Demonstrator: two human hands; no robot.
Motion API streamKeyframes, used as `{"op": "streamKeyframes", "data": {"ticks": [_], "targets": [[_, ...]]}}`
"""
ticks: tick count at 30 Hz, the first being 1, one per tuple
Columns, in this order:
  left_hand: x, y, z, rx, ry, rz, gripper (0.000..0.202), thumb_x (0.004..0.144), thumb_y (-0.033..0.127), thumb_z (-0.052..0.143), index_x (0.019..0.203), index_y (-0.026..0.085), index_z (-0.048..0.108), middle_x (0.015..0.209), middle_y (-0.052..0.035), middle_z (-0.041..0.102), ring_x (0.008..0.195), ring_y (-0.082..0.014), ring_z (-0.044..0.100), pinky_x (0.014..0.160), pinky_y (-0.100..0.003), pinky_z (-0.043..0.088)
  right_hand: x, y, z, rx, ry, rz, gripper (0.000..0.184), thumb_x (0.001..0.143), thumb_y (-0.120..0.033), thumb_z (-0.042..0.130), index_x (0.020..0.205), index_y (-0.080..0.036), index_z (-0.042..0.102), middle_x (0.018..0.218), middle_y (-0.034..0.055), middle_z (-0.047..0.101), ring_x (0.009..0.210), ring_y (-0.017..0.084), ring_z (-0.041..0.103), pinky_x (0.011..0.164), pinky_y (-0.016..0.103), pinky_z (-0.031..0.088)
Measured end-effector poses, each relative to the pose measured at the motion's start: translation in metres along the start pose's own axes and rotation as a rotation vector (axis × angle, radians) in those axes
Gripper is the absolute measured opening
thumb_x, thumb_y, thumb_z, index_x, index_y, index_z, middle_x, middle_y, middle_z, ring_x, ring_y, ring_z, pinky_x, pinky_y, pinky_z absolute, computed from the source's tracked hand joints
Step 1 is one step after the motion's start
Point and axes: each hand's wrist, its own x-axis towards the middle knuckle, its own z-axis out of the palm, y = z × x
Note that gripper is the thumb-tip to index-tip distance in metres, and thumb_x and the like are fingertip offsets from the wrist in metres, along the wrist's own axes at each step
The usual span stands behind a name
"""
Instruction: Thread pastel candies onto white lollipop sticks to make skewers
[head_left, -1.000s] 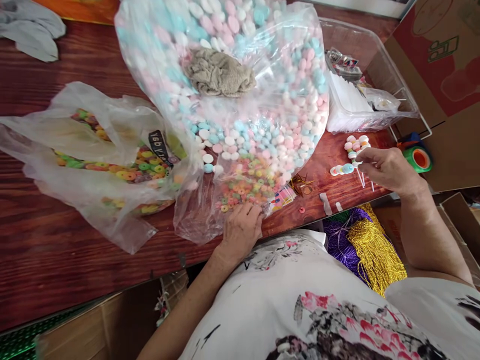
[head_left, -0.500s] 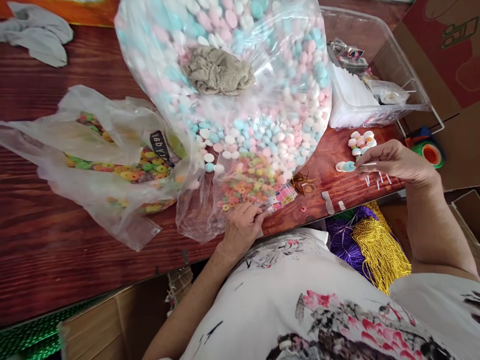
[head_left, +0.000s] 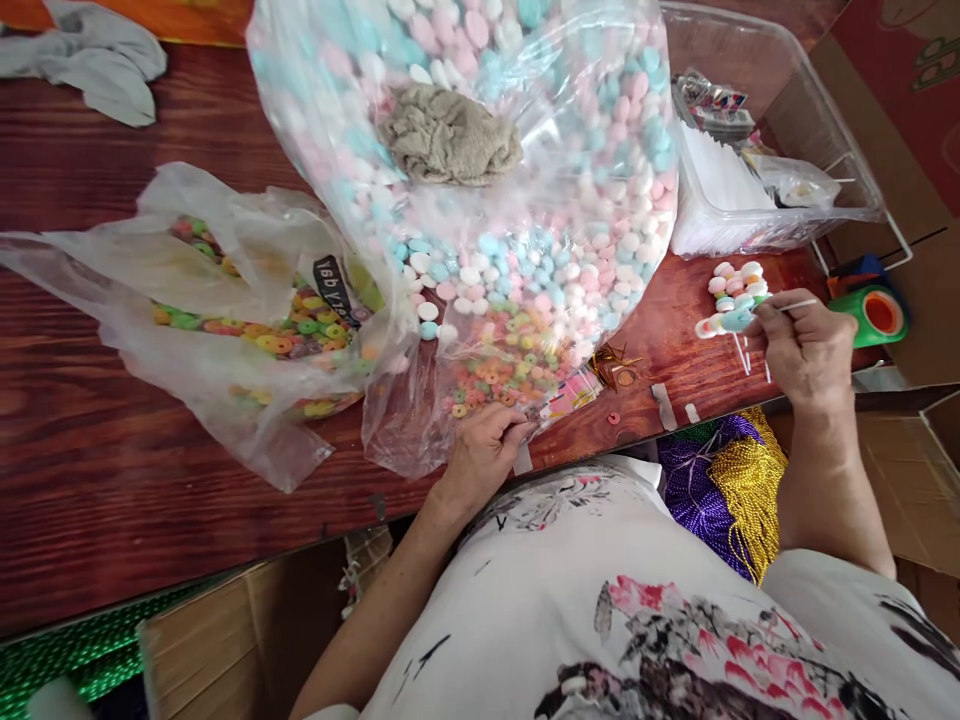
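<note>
Nearest you, at the bottom of the frame, is your floral top [head_left: 600,560]. Your left forearm slants up from the lower middle to your left hand [head_left: 480,450], back upward, fingers curled and thumb drawn in against them. It lies at the near edge of the clear bag of coloured rings [head_left: 506,370], just beside a printed packet [head_left: 574,392]; you can't tell from here whether the fingertips pinch anything.

Your right forearm rises almost upright from the lower right, past gold beads [head_left: 742,490]. At its top, right of centre, your right hand [head_left: 806,345] bends leftward at the wrist, knuckles up, grasping a slim white stick [head_left: 801,304] between thumb and fingers. The fingertips are at the end of a short row of pastel pieces [head_left: 724,323]; whether they touch it is unclear. Just beyond lies a cluster of pastel pieces [head_left: 739,278], with a green tape roll [head_left: 855,305] to the right.
</note>
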Motion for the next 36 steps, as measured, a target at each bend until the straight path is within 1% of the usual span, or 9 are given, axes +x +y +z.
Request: {"op": "streamKeyframes", "data": {"ticks": [5,10,14,17,20,25,30,32,36], "targets": [[0.003,0.000,0.002,0.014,-0.013,-0.039,0.017,0.089,0.027,0.064,0.075,0.018,0.064,0.072,-0.0001,0.065,0.070,-0.0151,0.061,0.067,-0.028,0.045,-0.017,0.007,0.004,0.104,-0.002,0.102,0.021,0.091,-0.040,0.060,0.082,-0.021,0.063,0.061,-0.0011,0.064,0.048,0.012,0.056,0.049,0.027,0.046],[0.005,-0.004,0.000,-0.056,-0.022,-0.026,0.018,0.089,0.030,0.065,0.076,0.018,0.066,0.071,0.0000,0.066,0.068,-0.0146,0.061,0.067,-0.027,0.046,-0.034,-0.026,0.001,0.472,0.098,0.132,0.021,0.087,-0.041,0.068,0.077,-0.023,0.064,0.061,-0.0013,0.063,0.042,0.010,0.049,0.039,0.026,0.038],[0.004,-0.007,0.001,-0.077,-0.001,-0.044,0.018,0.088,0.032,0.066,0.075,0.018,0.067,0.071,-0.0002,0.066,0.067,-0.0145,0.061,0.066,-0.027,0.046,-0.053,-0.058,0.033,0.827,0.031,0.204,0.019,0.084,-0.040,0.072,0.078,-0.023,0.065,0.056,-0.0033,0.062,0.037,0.009,0.046,0.036,0.024,0.035],[0.003,-0.006,0.001,-0.083,-0.007,-0.048,0.019,0.088,0.033,0.066,0.075,0.019,0.067,0.071,-0.0001,0.067,0.067,-0.0144,0.061,0.065,-0.028,0.047,-0.063,-0.066,0.065,1.016,-0.051,0.260,0.019,0.084,-0.037,0.072,0.078,-0.021,0.065,0.056,-0.0033,0.063,0.037,0.008,0.047,0.035,0.023,0.035],[0.003,-0.006,0.000,-0.089,-0.014,-0.049,0.018,0.088,0.032,0.065,0.076,0.019,0.067,0.071,-0.0007,0.068,0.067,-0.0148,0.061,0.065,-0.028,0.047,-0.070,-0.066,0.084,1.083,-0.099,0.320,0.020,0.083,-0.037,0.074,0.077,-0.020,0.065,0.056,-0.0029,0.064,0.037,0.008,0.047,0.035,0.022,0.034],[0.001,-0.007,0.000,-0.082,-0.026,-0.024,0.018,0.090,0.031,0.063,0.076,0.019,0.065,0.072,-0.0009,0.065,0.068,-0.0145,0.060,0.066,-0.027,0.046,-0.076,-0.068,0.096,1.176,-0.137,0.367,0.021,0.083,-0.035,0.074,0.074,-0.020,0.063,0.058,-0.0027,0.065,0.038,0.008,0.047,0.035,0.021,0.036],[-0.003,-0.005,0.001,-0.031,-0.012,0.115,0.021,0.094,0.030,0.059,0.077,0.019,0.064,0.072,-0.0021,0.064,0.070,-0.0153,0.059,0.069,-0.029,0.048,-0.081,-0.071,0.108,1.254,-0.203,0.406,0.020,0.083,-0.035,0.074,0.075,-0.019,0.064,0.058,-0.0026,0.065,0.037,0.007,0.045,0.034,0.020,0.033],[-0.005,0.000,0.000,0.008,0.005,0.151,0.020,0.093,0.030,0.060,0.077,0.019,0.065,0.078,-0.0048,0.067,0.077,-0.0175,0.061,0.074,-0.033,0.050,-0.082,-0.071,0.111,1.247,-0.246,0.416,0.020,0.081,-0.036,0.075,0.076,-0.019,0.065,0.057,-0.0020,0.066,0.036,0.008,0.045,0.033,0.021,0.033],[-0.005,0.014,-0.012,0.001,0.025,0.149,0.013,0.092,0.028,0.060,0.082,0.019,0.063,0.109,-0.0122,0.069,0.105,-0.0240,0.063,0.091,-0.042,0.051,-0.080,-0.073,0.108,1.341,-0.286,0.419,0.022,0.078,-0.040,0.077,0.077,-0.021,0.066,0.053,-0.0042,0.063,0.034,0.007,0.040,0.032,0.021,0.032]]}}
